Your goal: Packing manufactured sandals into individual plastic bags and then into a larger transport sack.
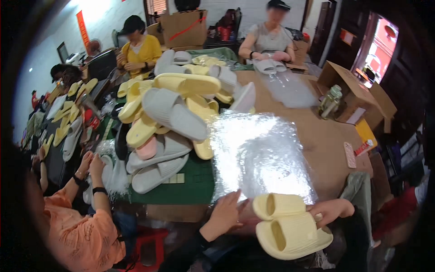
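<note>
A pair of pale yellow slide slippers (294,231) is gripped by my right hand (333,211), its thumb on top and its other fingers mostly hidden. They hang just off the table's near edge, one beside the other. My left hand (224,215) has its fingers stretched out at the near edge of a stack of shiny clear plastic bags (258,154). Whether those fingertips pinch a bag is hard to make out. Left of the bags rises a heap of yellow and grey slippers (174,113), with a pink one among them.
Beside me at left, a person in orange (84,226) handles clear plastic. Across the table sit a person in yellow (140,52) and one in grey (272,38) holding slippers. At right are a glass jar (331,103), an open cardboard box (346,93) and a phone (349,155).
</note>
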{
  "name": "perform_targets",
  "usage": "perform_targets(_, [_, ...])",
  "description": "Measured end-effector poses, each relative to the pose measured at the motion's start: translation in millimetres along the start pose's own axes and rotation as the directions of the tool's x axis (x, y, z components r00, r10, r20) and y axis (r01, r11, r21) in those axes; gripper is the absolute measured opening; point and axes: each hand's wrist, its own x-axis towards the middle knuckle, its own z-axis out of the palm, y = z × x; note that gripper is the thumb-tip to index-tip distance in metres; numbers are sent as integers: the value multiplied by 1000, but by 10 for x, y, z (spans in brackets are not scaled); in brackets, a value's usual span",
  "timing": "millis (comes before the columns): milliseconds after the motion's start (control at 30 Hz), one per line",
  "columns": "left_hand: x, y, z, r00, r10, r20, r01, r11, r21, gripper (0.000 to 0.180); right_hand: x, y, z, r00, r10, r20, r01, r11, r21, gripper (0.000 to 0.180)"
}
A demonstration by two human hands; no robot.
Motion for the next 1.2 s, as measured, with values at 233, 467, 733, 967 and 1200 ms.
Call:
perform_targets(233, [232, -106, 122, 950, 58, -307, 0, 983, 186, 43, 140, 209, 126, 985, -39, 168, 20, 993, 115, 46])
perform_targets(467, [228, -293, 51, 997, 15, -80, -6, 994, 110, 53, 198, 122, 123, 998, 20, 58, -27, 991, 129, 47])
perform_targets(733, [252, -305, -171, 992, 121, -28, -117, 986, 120, 52, 378, -9, 221, 954, -172, 245, 144, 981, 128, 45])
perform_targets(967, [197, -363, -108, 958, 150, -244, -124, 985, 116, 37, 441, 8, 247, 953, -148, 265, 130, 988, 83, 43])
perform_targets(1200, [254, -278, -369, 887, -165, -431, 50, 963, -266, 25, 516, -142, 232, 977, -114, 179, 113, 993, 18, 46])
